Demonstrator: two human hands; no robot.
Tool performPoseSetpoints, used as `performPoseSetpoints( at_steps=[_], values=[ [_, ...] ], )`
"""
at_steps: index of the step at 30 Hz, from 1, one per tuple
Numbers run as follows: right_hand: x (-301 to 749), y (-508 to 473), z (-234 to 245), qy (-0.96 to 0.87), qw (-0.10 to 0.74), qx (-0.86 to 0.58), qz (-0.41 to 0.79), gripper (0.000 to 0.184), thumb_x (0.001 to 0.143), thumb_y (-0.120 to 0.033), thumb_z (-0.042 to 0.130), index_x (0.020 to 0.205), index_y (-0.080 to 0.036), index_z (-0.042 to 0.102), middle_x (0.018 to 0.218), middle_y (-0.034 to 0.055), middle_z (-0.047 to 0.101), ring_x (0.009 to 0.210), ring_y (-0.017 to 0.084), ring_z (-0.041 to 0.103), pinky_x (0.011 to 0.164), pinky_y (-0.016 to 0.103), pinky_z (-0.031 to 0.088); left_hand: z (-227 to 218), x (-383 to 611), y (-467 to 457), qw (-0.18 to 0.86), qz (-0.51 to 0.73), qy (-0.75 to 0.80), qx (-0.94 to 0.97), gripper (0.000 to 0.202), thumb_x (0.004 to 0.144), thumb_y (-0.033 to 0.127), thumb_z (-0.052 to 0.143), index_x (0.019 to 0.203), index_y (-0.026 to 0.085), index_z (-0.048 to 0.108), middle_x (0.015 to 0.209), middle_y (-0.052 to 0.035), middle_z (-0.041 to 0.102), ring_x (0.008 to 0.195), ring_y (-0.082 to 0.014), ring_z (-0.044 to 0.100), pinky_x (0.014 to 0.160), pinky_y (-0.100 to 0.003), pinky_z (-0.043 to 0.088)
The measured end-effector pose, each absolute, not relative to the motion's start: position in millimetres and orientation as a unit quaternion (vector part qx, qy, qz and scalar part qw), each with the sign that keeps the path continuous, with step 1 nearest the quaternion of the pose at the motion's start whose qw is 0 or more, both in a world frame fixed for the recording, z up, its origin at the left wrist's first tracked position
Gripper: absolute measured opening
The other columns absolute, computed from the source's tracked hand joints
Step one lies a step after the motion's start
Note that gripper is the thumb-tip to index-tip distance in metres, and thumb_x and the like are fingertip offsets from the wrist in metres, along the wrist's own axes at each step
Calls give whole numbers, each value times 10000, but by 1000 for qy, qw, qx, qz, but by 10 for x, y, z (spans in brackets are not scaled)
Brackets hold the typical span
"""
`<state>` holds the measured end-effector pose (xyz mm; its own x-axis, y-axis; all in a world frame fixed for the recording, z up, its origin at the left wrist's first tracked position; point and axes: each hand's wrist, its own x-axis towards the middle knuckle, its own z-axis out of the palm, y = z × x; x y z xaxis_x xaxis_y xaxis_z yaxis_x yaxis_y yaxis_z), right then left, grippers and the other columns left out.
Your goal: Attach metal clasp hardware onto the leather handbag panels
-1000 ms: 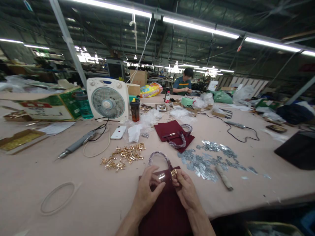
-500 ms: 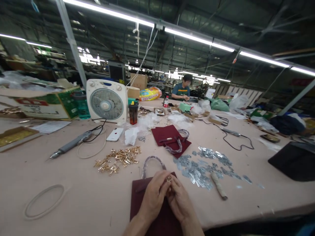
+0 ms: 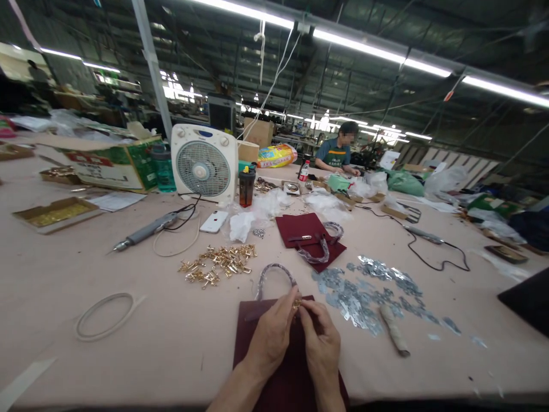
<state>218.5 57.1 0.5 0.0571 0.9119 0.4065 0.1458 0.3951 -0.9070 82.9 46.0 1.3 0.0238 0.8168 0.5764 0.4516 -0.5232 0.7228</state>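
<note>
A small gold-coloured metal fitting is pinched between the fingertips of my left hand and my right hand. Both hands are closed and meet above a dark red handbag panel, which lies on the table with its plastic-wrapped handle pointing away from me. My forearms and hands cover much of the panel. Beyond it lie similar dark red bag pieces with wrapped handles. A heap of gold metal fittings is to the left, and many flat silver metal plates are spread to the right.
An electric screwdriver lies at left near a phone and a fan. Another corded tool rests at right, with a rolled strip nearer. A dark block stands at the right edge. A co-worker sits across the table.
The view has turned slightly left, so things appear shifted right. My right hand's fingers have moved a little around the gold fitting; both hands remain over the bag panel.
</note>
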Motion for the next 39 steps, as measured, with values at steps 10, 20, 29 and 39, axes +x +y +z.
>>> performPoseSetpoints(
  at_steps=[10,20,29,39],
  values=[
    [2215,579,-8,-658,565,-425,260,112,1005,-319,642,1006,-238,720,1032,60,701,983,220,672,895,344,542,99,812,383,289,525,473,646,410,1100,368,396,1408,206,615,865,-42,746,673,-135,677,681,-234,590],
    [2202,513,34,-698,576,-390,168,116,1016,-211,608,1002,-247,717,990,53,699,965,217,662,883,354,539,172,785,336,384,543,445,600,395,1090,412,430,1344,198,643,696,23,645,608,-111,616,646,-207,524],
    [2230,567,90,-644,575,-396,312,169,1012,-320,635,1063,-258,785,1079,80,706,1039,239,669,885,363,567,38,802,337,305,549,448,636,390,1088,368,436,1404,214,605,1053,-75,774,824,-160,739,780,-273,629],
    [2210,543,75,-626,581,-422,304,221,1042,-370,573,960,-227,720,1131,89,657,1092,241,624,934,359,526,-12,837,364,235,531,446,682,345,1088,289,432,1373,193,602,1250,-119,758,935,-167,771,843,-282,655]
  ],
)
